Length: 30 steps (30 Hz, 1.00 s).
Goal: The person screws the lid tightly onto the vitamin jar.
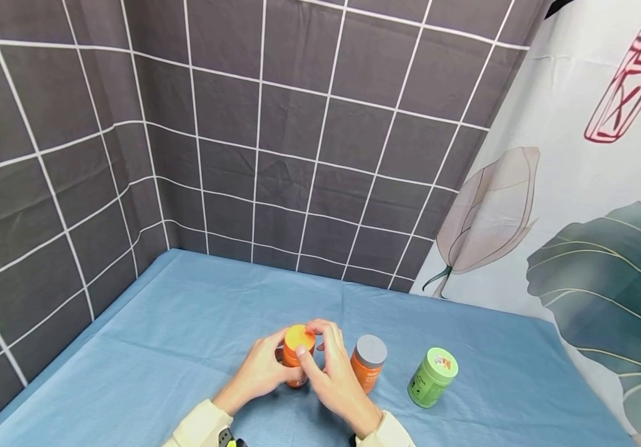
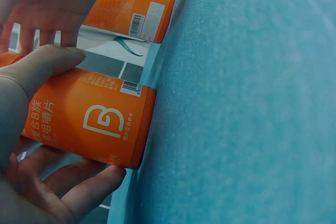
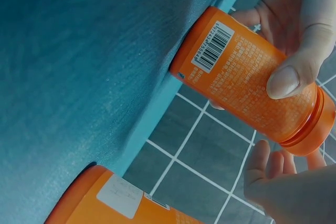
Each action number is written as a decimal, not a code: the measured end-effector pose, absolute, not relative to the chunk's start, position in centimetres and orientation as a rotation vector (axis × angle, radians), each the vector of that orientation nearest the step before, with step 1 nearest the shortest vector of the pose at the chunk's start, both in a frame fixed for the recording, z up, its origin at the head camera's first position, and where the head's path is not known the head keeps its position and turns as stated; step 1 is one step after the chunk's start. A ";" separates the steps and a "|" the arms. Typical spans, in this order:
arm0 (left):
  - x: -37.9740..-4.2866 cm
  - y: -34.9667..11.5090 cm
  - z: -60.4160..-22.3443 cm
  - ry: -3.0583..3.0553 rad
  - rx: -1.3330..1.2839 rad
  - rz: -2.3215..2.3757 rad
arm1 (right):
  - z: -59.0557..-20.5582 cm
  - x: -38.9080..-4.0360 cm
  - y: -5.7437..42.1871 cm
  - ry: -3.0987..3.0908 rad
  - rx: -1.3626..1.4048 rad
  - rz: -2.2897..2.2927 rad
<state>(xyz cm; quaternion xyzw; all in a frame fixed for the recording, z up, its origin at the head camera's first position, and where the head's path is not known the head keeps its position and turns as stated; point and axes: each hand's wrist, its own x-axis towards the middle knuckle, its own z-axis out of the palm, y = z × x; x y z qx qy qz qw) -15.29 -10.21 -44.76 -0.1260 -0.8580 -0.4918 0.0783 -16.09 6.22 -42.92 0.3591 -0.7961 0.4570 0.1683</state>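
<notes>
An orange bottle (image 1: 292, 358) with a lighter orange lid (image 1: 299, 337) stands upright on the blue cloth. My left hand (image 1: 261, 370) grips its body, thumb on the near side and fingers round the far side. White lettering and a barcode show on the bottle (image 2: 100, 114) in the left wrist view. My right hand (image 1: 336, 372) holds the lid at its rim, thumb at the front and forefinger at the back. In the right wrist view the fingers of the right hand (image 3: 278, 182) reach behind the lid (image 3: 313, 132), partly hidden.
Just right of my right hand stands another orange bottle (image 1: 366, 374) with a grey lid (image 1: 371, 350). Farther right is a green jar (image 1: 433, 377) with a green lid. Blue cloth (image 1: 186, 323) covers the table, and a dark grid-patterned curtain (image 1: 298, 149) hangs behind it.
</notes>
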 end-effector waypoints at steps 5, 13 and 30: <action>-15.3 -10.2 -44.7 -2.563 -0.379 -1.462 | -42.7 -16.0 6.3 -2.291 1.038 1.275; -15.3 -10.2 -44.7 -2.554 -0.387 -1.467 | -42.8 -15.8 6.4 -2.292 1.054 1.298; -15.3 -10.2 -44.7 -2.570 -0.372 -1.456 | -42.7 -15.9 6.2 -2.266 1.013 1.312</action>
